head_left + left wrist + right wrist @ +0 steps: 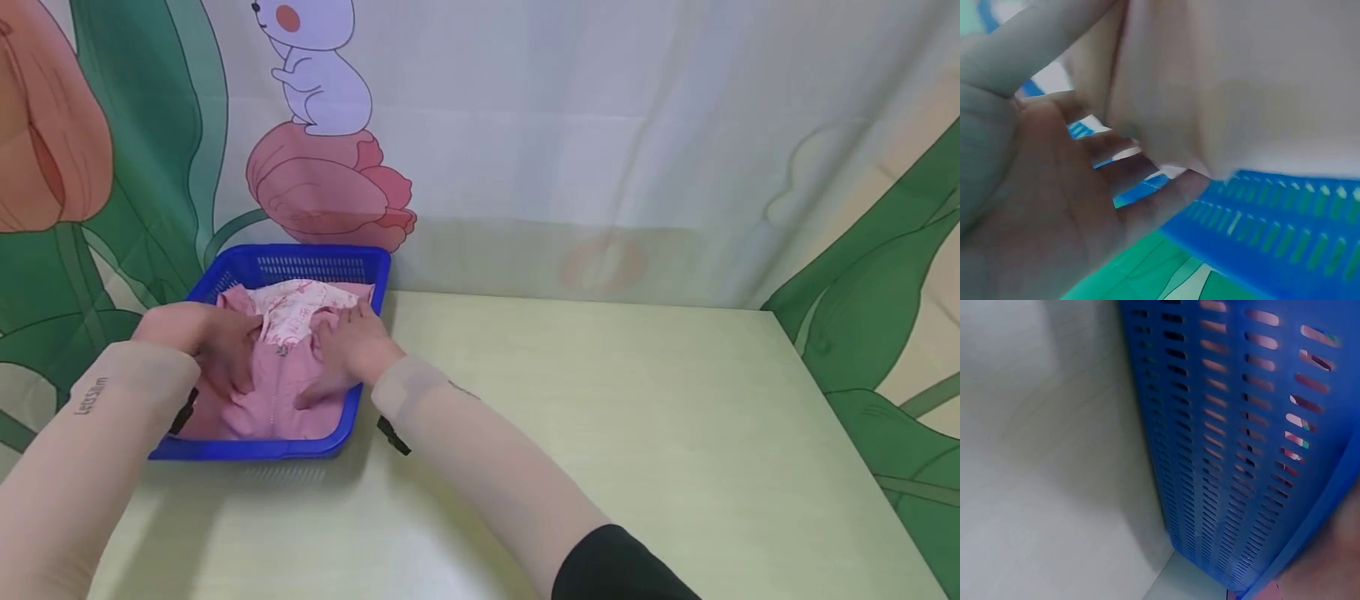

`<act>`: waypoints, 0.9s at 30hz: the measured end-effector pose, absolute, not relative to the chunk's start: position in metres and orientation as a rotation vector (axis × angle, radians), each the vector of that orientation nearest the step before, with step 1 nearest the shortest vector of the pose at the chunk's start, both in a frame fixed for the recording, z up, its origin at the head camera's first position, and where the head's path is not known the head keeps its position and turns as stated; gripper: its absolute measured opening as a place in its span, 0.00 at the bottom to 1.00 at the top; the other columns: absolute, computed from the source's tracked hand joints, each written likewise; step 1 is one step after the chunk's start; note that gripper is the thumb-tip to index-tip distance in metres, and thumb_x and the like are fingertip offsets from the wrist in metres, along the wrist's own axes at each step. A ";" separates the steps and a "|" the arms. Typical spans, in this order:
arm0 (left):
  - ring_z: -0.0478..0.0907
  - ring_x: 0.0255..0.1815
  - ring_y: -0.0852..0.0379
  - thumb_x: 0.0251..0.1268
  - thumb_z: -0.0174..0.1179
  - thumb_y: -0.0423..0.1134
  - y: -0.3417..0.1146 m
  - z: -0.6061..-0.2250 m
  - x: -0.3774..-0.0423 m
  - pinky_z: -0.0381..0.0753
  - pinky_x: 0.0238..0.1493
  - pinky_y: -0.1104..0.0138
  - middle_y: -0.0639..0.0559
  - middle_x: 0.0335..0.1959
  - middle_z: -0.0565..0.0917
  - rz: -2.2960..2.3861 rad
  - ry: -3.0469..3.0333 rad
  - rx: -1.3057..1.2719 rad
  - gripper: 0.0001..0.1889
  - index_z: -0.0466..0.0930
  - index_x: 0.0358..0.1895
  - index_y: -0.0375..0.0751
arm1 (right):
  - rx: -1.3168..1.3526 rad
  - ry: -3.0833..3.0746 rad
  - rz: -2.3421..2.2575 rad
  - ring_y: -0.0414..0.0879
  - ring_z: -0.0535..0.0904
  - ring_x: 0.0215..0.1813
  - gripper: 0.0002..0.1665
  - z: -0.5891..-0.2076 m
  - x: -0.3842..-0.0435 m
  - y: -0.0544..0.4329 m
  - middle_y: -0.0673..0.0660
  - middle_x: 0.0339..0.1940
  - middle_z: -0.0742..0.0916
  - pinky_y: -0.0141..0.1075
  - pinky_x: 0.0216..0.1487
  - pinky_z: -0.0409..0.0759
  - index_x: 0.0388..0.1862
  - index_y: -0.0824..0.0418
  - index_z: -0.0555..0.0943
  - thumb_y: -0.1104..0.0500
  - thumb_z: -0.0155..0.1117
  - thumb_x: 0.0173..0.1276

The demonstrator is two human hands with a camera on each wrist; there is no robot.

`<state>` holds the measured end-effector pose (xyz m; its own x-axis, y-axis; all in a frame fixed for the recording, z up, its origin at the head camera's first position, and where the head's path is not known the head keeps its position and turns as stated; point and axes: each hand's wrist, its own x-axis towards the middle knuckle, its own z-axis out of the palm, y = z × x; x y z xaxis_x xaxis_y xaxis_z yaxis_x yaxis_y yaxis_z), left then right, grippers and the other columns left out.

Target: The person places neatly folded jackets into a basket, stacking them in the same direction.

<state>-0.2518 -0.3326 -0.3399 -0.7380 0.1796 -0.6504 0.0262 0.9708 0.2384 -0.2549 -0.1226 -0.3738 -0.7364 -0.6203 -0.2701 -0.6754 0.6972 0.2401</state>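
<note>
A pink zip-up jacket (276, 392) with a white floral-patterned lining (296, 304) lies bunched in a blue plastic basket (255, 451), its zipper facing up. My left hand (217, 337) is over the jacket's left side. In the left wrist view the fingers (1141, 206) are spread and fairly straight against the pale pink cloth (1241, 100), thumb apart. On the jacket's right side rests my right hand (348, 350), fingers extended toward the back and thumb toward the front. Only a blurred part of this hand shows beyond the basket rim in the right wrist view.
The basket has slotted walls (1210, 437) and stands at the left of a pale table (637, 433). A curtain (525, 125) printed with plants and an animal hangs behind. Both forearms wear light sleeves and wrist straps.
</note>
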 end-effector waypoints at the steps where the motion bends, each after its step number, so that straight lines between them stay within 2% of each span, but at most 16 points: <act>1: 0.43 0.73 0.17 0.51 0.80 0.43 -0.332 -0.337 -0.253 0.56 0.69 0.31 0.10 0.70 0.47 0.290 2.389 0.139 0.64 0.38 0.74 0.13 | -1.059 2.735 0.470 0.50 0.51 0.82 0.72 -0.374 -0.256 -0.122 0.53 0.83 0.61 0.46 0.80 0.39 0.85 0.44 0.53 0.05 0.40 0.48; 3: 0.49 0.71 0.18 0.51 0.80 0.44 -0.330 -0.331 -0.254 0.59 0.68 0.32 0.11 0.69 0.52 0.301 2.407 0.161 0.62 0.43 0.74 0.13 | -1.064 2.752 0.422 0.50 0.51 0.82 0.70 -0.376 -0.257 -0.119 0.53 0.82 0.61 0.46 0.80 0.39 0.84 0.44 0.55 0.06 0.40 0.49; 5: 0.50 0.72 0.19 0.52 0.79 0.45 -0.328 -0.326 -0.256 0.56 0.69 0.31 0.14 0.70 0.56 0.295 2.441 0.168 0.59 0.48 0.74 0.14 | -1.086 2.783 0.349 0.51 0.52 0.82 0.67 -0.378 -0.258 -0.116 0.55 0.81 0.63 0.46 0.80 0.40 0.82 0.44 0.60 0.07 0.40 0.52; 8: 0.52 0.71 0.19 0.52 0.78 0.50 -0.323 -0.320 -0.259 0.55 0.67 0.28 0.15 0.69 0.60 0.249 2.533 0.210 0.55 0.57 0.72 0.16 | -1.117 2.846 0.215 0.51 0.55 0.80 0.56 -0.381 -0.259 -0.111 0.55 0.78 0.68 0.46 0.80 0.44 0.75 0.46 0.69 0.12 0.40 0.60; 11: 0.51 0.71 0.16 0.59 0.73 0.53 -0.317 -0.314 -0.261 0.58 0.65 0.27 0.14 0.69 0.59 0.214 2.607 0.223 0.49 0.62 0.71 0.19 | -1.134 2.907 0.089 0.49 0.59 0.77 0.43 -0.382 -0.259 -0.105 0.53 0.73 0.73 0.44 0.79 0.48 0.67 0.48 0.73 0.20 0.43 0.70; 13: 0.53 0.69 0.15 0.64 0.68 0.53 -0.313 -0.311 -0.262 0.60 0.62 0.26 0.12 0.68 0.59 0.215 2.639 0.225 0.46 0.62 0.70 0.18 | -1.124 2.930 0.032 0.48 0.60 0.77 0.39 -0.382 -0.257 -0.101 0.52 0.72 0.73 0.42 0.79 0.49 0.68 0.50 0.72 0.25 0.44 0.74; 16: 0.51 0.70 0.13 0.73 0.60 0.53 -0.304 -0.311 -0.266 0.57 0.64 0.26 0.12 0.68 0.58 0.239 2.667 0.231 0.43 0.57 0.72 0.17 | -1.132 2.925 -0.003 0.49 0.59 0.79 0.39 -0.380 -0.253 -0.094 0.54 0.75 0.71 0.41 0.79 0.49 0.73 0.53 0.70 0.29 0.45 0.77; 20: 0.46 0.71 0.13 0.81 0.50 0.54 -0.290 -0.316 -0.270 0.52 0.65 0.25 0.11 0.70 0.54 0.345 2.661 0.256 0.41 0.49 0.78 0.24 | -1.209 2.881 0.036 0.51 0.53 0.82 0.42 -0.377 -0.245 -0.080 0.59 0.81 0.64 0.42 0.81 0.47 0.80 0.55 0.63 0.31 0.42 0.79; 21: 0.57 0.69 0.16 0.82 0.47 0.53 -0.287 -0.318 -0.272 0.61 0.64 0.28 0.12 0.67 0.62 0.381 2.638 0.257 0.39 0.47 0.79 0.26 | -1.247 2.875 0.047 0.52 0.53 0.82 0.41 -0.378 -0.242 -0.076 0.59 0.81 0.64 0.43 0.81 0.47 0.79 0.55 0.65 0.32 0.42 0.80; 22: 0.67 0.64 0.21 0.83 0.46 0.52 -0.283 -0.320 -0.274 0.69 0.61 0.33 0.15 0.60 0.70 0.418 2.612 0.248 0.38 0.46 0.80 0.28 | -1.288 2.870 0.058 0.52 0.53 0.82 0.39 -0.378 -0.240 -0.072 0.60 0.80 0.65 0.43 0.81 0.47 0.77 0.55 0.67 0.32 0.41 0.80; 23: 0.76 0.55 0.27 0.84 0.45 0.49 -0.281 -0.321 -0.275 0.77 0.55 0.39 0.19 0.52 0.76 0.489 2.567 0.216 0.36 0.45 0.81 0.30 | -1.332 2.868 0.055 0.53 0.54 0.82 0.38 -0.379 -0.237 -0.067 0.61 0.80 0.65 0.44 0.80 0.48 0.75 0.55 0.70 0.33 0.41 0.80; 24: 0.81 0.42 0.35 0.84 0.44 0.47 -0.278 -0.324 -0.277 0.82 0.46 0.47 0.26 0.41 0.80 0.544 2.526 0.188 0.35 0.45 0.81 0.31 | -1.376 2.867 0.044 0.54 0.55 0.82 0.36 -0.380 -0.235 -0.063 0.61 0.79 0.67 0.44 0.80 0.49 0.73 0.55 0.71 0.34 0.42 0.81; 25: 0.80 0.29 0.43 0.85 0.43 0.45 -0.277 -0.326 -0.279 0.81 0.36 0.55 0.35 0.30 0.79 0.576 2.495 0.175 0.33 0.45 0.81 0.31 | -1.420 2.868 0.033 0.54 0.56 0.81 0.34 -0.381 -0.232 -0.058 0.61 0.79 0.68 0.44 0.80 0.50 0.71 0.55 0.73 0.35 0.42 0.81; 26: 0.73 0.20 0.50 0.86 0.42 0.43 -0.276 -0.329 -0.282 0.76 0.27 0.61 0.42 0.21 0.75 0.605 2.468 0.158 0.32 0.46 0.81 0.30 | -1.458 2.868 0.015 0.54 0.57 0.81 0.33 -0.382 -0.230 -0.054 0.61 0.78 0.69 0.44 0.80 0.51 0.69 0.55 0.75 0.36 0.42 0.82; 27: 0.66 0.14 0.57 0.86 0.41 0.42 -0.275 -0.332 -0.284 0.69 0.22 0.65 0.49 0.16 0.69 0.619 2.449 0.143 0.30 0.47 0.80 0.29 | -1.498 2.869 -0.003 0.54 0.58 0.80 0.31 -0.383 -0.227 -0.050 0.61 0.77 0.70 0.44 0.80 0.51 0.68 0.55 0.76 0.36 0.43 0.82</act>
<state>-0.2845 -0.2747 -0.3317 -0.8129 0.2401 -0.5307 -0.0410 0.8852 0.4634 -0.2272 -0.0497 -0.3831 -0.5681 -0.8186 0.0848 -0.8187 0.5726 0.0425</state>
